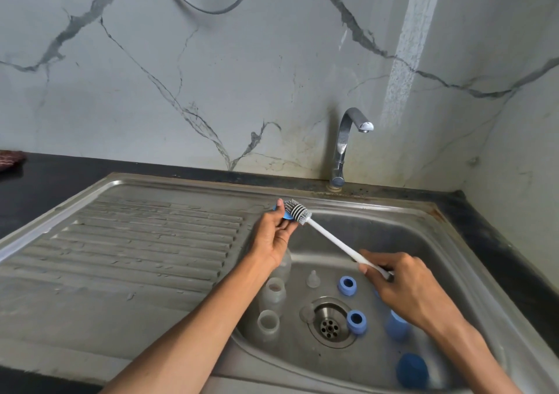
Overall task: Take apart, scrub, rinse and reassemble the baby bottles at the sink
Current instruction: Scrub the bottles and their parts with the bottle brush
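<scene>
1. Left hand (276, 231) holds a blue bottle part (283, 212) over the sink's (408, 230) back-left rim; its fingers curl around it. The part is mostly hidden, so I cannot tell whether it is a cap or a ring.
2. Right hand (402, 284) grips the white handle of the brush (332, 242), fingers wrapped around it.
3. Brush long axis runs from the right hand up-left; the bristle head touches the blue part.
4. Judgement: scrubbing stage; the left hand is nearer the part.
5. Count in the sink: three clear bottles (273, 295), two blue rings (347, 284), one clear teat (313, 278), two blue caps (412, 369) right of the drain (329, 322).
6. Tap (348, 139) is not running.
</scene>
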### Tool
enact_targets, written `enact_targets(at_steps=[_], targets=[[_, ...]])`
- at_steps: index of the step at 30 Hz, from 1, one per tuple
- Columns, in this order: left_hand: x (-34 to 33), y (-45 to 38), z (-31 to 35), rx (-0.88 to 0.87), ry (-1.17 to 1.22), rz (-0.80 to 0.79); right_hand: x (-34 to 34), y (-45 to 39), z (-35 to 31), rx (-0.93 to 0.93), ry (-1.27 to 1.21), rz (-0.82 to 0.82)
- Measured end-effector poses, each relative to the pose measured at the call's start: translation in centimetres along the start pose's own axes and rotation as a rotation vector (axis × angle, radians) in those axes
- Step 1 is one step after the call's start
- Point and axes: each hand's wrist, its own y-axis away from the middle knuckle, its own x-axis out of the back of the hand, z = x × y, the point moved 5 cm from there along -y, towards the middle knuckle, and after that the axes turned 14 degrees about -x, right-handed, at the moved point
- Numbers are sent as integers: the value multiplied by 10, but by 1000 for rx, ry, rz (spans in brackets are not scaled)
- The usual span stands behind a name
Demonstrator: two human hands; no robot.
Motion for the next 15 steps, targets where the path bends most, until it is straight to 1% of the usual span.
enact_targets(at_steps=[3,7,9,13,15], targets=[[1,-1,0,9,18,-16,1,1,0,-8,10,2],[-12,13,-19,65,-50,-170,5,-5,7,-66,-30,70],[-16,17,-23,72,-78,-207,6,-6,10,-87,-37,78],[-5,2,-5,-16,-64,-105,3,-2,6,-86,-25,9],[0,-2,-1,-36,-78,-86,2,-1,4,-78,-16,-22]])
